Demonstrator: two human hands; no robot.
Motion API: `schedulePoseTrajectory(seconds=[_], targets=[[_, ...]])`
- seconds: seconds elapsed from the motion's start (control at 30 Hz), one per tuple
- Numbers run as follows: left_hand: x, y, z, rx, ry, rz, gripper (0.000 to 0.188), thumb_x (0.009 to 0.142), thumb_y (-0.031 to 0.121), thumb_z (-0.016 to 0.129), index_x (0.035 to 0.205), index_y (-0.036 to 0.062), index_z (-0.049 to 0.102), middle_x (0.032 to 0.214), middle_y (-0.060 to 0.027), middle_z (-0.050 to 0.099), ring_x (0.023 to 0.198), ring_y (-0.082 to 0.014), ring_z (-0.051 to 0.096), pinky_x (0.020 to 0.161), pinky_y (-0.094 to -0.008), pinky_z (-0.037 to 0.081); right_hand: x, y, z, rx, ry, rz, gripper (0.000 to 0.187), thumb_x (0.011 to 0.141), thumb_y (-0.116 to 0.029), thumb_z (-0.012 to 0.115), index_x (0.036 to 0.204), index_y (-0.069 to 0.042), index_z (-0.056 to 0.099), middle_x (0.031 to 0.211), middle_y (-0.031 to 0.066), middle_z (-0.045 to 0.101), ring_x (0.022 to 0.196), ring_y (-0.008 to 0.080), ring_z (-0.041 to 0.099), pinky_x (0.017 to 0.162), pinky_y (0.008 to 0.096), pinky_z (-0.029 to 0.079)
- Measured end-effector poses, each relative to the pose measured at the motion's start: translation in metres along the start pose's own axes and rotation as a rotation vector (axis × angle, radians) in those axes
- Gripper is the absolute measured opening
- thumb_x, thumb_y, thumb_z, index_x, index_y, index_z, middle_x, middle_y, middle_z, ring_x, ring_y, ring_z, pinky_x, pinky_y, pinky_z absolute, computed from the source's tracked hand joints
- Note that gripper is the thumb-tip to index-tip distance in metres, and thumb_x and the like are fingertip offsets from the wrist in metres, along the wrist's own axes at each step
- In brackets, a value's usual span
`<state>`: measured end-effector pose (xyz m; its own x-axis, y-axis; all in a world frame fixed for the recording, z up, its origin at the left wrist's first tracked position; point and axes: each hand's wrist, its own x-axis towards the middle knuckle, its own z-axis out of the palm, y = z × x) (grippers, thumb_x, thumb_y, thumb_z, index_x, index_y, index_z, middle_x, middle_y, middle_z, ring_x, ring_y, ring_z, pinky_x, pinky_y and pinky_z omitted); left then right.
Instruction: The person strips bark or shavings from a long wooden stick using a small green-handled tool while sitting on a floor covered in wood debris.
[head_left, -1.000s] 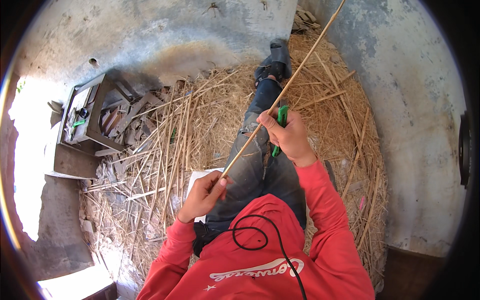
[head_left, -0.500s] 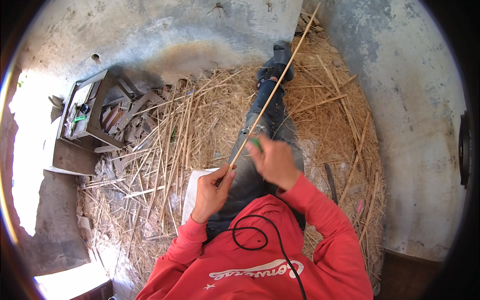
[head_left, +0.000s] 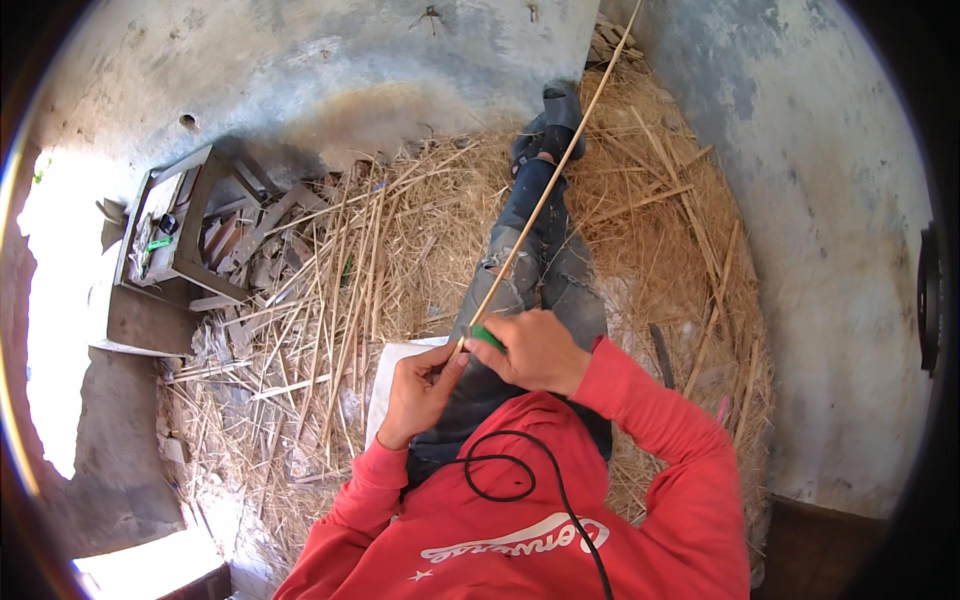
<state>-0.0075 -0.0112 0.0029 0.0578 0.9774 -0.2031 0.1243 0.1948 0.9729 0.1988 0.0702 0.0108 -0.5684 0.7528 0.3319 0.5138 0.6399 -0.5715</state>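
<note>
both hands are busy and almost touching from where i'm sitting at the far end of the feed: the left hand point(head_left: 417, 395) has the near end of a thin pale stick point(head_left: 552, 178) pinched between thumb and forefinger, and the right hand point(head_left: 540, 352) is wrapped around a green cutter point(head_left: 488, 336), its front end right up against the stick. my read is that this is a trimming or scraping pass down at the near end, but honestly i can't tell if the edge is biting or just resting there, since the fingers cover most of it. if i were calling the next move, i'd want that left pinch firm, the thumb out of the cutter's line, and a light, shallow stroke along the grain, because a stick this skinny could roll or flex with so much length hanging free. as for where it lies: it starts at the left fingertips, passes just beside the right hand on its left side, then slants up and away over the jeans point(head_left: 575, 310) and past the shoes point(head_left: 562, 105) till it leaves the top of the view. loose straw and strips point(head_left: 650, 240) cover the floor on both sides, and there's a white sheet point(head_left: 384, 372) just beside the left hand.
</note>
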Motion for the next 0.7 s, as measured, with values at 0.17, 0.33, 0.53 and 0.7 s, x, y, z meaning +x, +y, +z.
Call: schedulePoseTrajectory(seconds=[0.17, 0.33, 0.53, 0.7], targets=[[0.012, -0.003, -0.001, -0.011, 0.055, 0.056, 0.026, 0.106, 0.016, 0.069, 0.123, -0.0025, 0.076, 0.075, 0.0095, 0.054, 0.066, 0.0002, 0.038, 0.055, -0.022, 0.03, 0.018, 0.015, -0.016, -0.042, -0.006, 0.101, 0.048, 0.102, -0.05, 0.062, 0.089, -0.004, 0.068, 0.064, 0.0191, 0.064, 0.062, 0.0431, 0.067, 0.058, 0.0536, 0.052], [0.017, 0.004, -0.008, 0.107, 0.045, 0.094, 0.024, 0.106, 0.016, 0.069, 0.119, -0.0025, 0.077, 0.075, 0.0075, 0.057, 0.065, -0.002, 0.044, 0.057, -0.0224, 0.033, 0.009, -0.001, 0.011, 0.006, 0.047, 0.014, 0.05, 0.104, -0.052, 0.059, 0.089, -0.005, 0.069, 0.062, 0.0199, 0.064, 0.063, 0.0436, 0.068, 0.058, 0.0547, 0.053], [-0.004, -0.013, -0.013, -0.04, 0.01, -0.008, 0.024, 0.105, 0.017, 0.07, 0.118, -0.0012, 0.078, 0.079, 0.0067, 0.061, 0.066, -0.0001, 0.042, 0.056, -0.0224, 0.031, 0.029, 0.049, -0.049, -0.061, 0.137, 0.344, 0.048, 0.104, -0.049, 0.058, 0.089, -0.005, 0.067, 0.063, 0.022, 0.065, 0.064, 0.0454, 0.069, 0.058, 0.0559, 0.054], [0.003, 0.001, -0.004, -0.079, 0.001, 0.047, 0.022, 0.106, 0.014, 0.069, 0.12, -0.0021, 0.077, 0.077, 0.0102, 0.057, 0.067, 0.0011, 0.041, 0.056, -0.0202, 0.03, 0.004, 0.007, -0.005, -0.056, -0.017, 0.129, 0.045, 0.104, -0.047, 0.058, 0.086, -0.005, 0.063, 0.062, 0.0211, 0.064, 0.062, 0.0449, 0.068, 0.055, 0.0547, 0.053]])
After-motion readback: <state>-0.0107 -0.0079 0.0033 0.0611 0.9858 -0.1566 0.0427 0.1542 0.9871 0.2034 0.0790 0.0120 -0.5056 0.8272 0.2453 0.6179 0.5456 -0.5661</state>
